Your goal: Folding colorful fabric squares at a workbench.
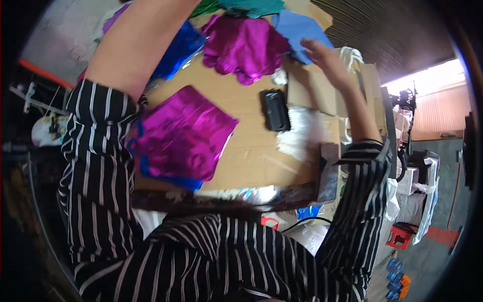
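My left forearm [141, 45] reaches forward over the cardboard-covered table and leaves the picture at the top edge, so that hand is out of sight. At the far right, my right hand [324, 56] hovers over or touches a pale blue sheet [301, 31]; I cannot tell which. Its fingers look stretched out and apart, with nothing seen in them. A shiny magenta piece with a scalloped edge [245, 46] lies between the two arms. Nearer, a flat angular magenta piece [183, 133] rests on blue ones, close to my left sleeve.
A black oblong object [275, 109] lies beside a stack of clear plastic bags [300, 132]. Shiny blue material [180, 54] and green material [251, 7] lie farther back. An open cardboard box [371, 83] stands at the right; a red crate [401, 235] is on the floor.
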Available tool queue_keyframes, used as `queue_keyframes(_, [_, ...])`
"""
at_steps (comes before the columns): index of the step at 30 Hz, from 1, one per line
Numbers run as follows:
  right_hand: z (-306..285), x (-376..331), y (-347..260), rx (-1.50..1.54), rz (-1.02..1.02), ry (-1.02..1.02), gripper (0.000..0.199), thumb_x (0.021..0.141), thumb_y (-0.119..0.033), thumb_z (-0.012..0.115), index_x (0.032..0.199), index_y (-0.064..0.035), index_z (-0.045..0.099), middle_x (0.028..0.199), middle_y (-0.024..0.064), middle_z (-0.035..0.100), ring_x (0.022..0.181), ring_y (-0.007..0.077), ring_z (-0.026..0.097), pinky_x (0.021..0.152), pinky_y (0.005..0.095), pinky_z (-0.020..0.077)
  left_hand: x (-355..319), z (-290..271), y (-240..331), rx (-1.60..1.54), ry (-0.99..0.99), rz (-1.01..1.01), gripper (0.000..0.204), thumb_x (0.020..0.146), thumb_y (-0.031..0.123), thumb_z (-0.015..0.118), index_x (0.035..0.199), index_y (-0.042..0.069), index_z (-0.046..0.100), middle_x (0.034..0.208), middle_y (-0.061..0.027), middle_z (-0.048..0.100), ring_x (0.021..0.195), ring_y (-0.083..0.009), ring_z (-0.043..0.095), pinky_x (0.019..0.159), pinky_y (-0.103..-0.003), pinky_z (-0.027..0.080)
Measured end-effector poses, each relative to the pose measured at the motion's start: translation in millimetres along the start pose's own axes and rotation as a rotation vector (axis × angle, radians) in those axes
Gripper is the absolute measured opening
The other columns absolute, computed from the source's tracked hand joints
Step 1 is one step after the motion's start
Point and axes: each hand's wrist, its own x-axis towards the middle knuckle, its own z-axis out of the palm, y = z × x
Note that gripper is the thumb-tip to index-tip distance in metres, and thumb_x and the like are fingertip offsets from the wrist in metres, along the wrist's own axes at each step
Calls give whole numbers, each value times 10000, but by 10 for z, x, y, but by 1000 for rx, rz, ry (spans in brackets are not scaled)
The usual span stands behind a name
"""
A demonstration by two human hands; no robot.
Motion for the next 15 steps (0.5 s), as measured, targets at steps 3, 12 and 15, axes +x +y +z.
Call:
queue_keyframes(3, [310,-602,-981,919,-43,-235,863,1023,-648,476,1557,19,357,1534,226,499,1431,348,488,1177,551,403,-565,-430,379,-164,-332,149,208,985,38,590,1123,30,745,1025,-62,762,896,-165,710,825,-313,581])
queue_keyframes(12, [1056,-1678,-810,1238,178,83,809,999,-662,528,1395,42,556,1379,184,642,1205,295,664,1105,469,495,-2893,-752,970,491,-582,491,132,879,202,723,994,139,734,1150,37,761,1465,-268,473,1192,-541,330])
queue_keyframes(15, [1735,-1632,-878,761,385,260,562,968,-451,699,1276,17,655,1224,117,718,1058,232,709,996,399,552,-3431,-860,1213,491,-576,395,145,873,182,735,1012,140,737,1234,26,738,1444,-249,499,1182,-514,363])
